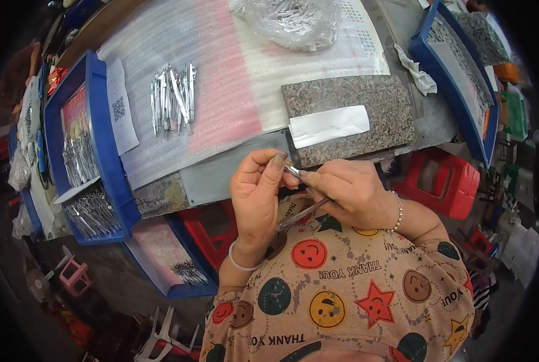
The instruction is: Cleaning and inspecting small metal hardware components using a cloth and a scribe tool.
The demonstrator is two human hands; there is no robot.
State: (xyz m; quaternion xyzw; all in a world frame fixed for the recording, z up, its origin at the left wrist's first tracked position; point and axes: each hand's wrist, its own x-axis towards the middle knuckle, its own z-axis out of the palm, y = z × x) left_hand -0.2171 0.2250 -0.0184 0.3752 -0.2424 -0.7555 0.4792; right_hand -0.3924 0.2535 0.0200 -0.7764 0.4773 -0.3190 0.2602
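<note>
Just off the table's front edge, my two hands meet over a small slender silver metal piece [293, 171]. My left hand [254, 196] is closed, thumb and forefinger pinching at its far end. The fingers of my right hand [351, 188] are closed on the near end. A long slim dark metal tool [302, 215] sticks out from under my right hand toward my left wrist; its exact kind I cannot tell. Beyond my hands, a folded white paper towel [330, 125] lies on a speckled stone slab [390, 99].
Slender metal pieces [173, 99] lie piled on bubble sheeting [221, 69]. A clear bag [293, 21] of similar pieces sits at the back. Blue trays [94, 145] stand left, another blue tray [456, 78] right. Red stools [441, 184] are beneath the table edge.
</note>
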